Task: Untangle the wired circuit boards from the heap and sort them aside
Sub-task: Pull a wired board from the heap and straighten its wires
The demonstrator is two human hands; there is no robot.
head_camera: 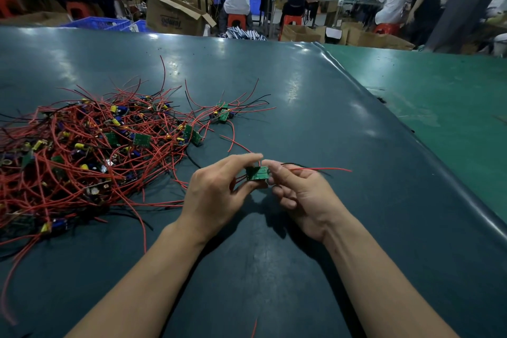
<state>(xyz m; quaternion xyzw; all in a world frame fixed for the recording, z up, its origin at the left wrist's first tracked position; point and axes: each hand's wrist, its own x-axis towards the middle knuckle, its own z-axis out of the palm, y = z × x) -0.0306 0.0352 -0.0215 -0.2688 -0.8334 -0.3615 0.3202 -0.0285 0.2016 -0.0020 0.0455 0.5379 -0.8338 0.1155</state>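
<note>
A small green circuit board [257, 173] with red and black wires is held between both hands over the dark mat. My left hand [216, 195] pinches its left side with thumb and forefinger. My right hand [297, 192] grips its right edge, and the board's red and black wires [323, 169] stick out to the right past the fingers. A big heap of tangled boards and red wires [82, 151] lies to the left. A small separate group of boards [222, 114] sits behind the hands, its wires fanning right.
The dark teal mat [274, 269] covers the table; its raised edge [411, 140] runs diagonally on the right, with a lighter green surface [452, 96] beyond. A loose red wire bit [254, 328] lies near the front. Seated people, cardboard boxes and blue crates fill the background.
</note>
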